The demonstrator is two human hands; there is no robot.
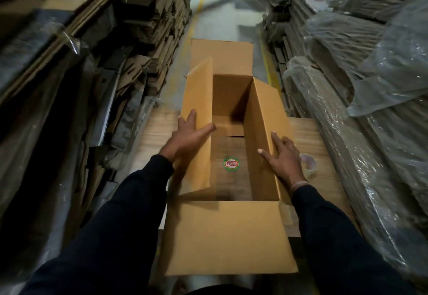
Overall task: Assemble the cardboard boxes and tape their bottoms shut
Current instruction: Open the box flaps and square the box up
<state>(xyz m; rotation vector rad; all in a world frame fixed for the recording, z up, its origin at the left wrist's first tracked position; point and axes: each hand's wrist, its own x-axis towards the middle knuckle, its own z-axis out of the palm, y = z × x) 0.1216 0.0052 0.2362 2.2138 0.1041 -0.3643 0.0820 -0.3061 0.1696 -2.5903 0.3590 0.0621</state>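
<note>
Head view, tape roll (308,164) half hidden behind right hand (283,158)

One open cardboard box (231,236) with four flaps, one roll of clear tape (309,163), one round sticker (231,163), one wooden table (324,151), two hands, left (188,133) and right (283,158).

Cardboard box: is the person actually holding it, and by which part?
Both hands lie flat on the cardboard box: left hand presses its left long flap, right hand its right long flap. Neither grips.
</note>
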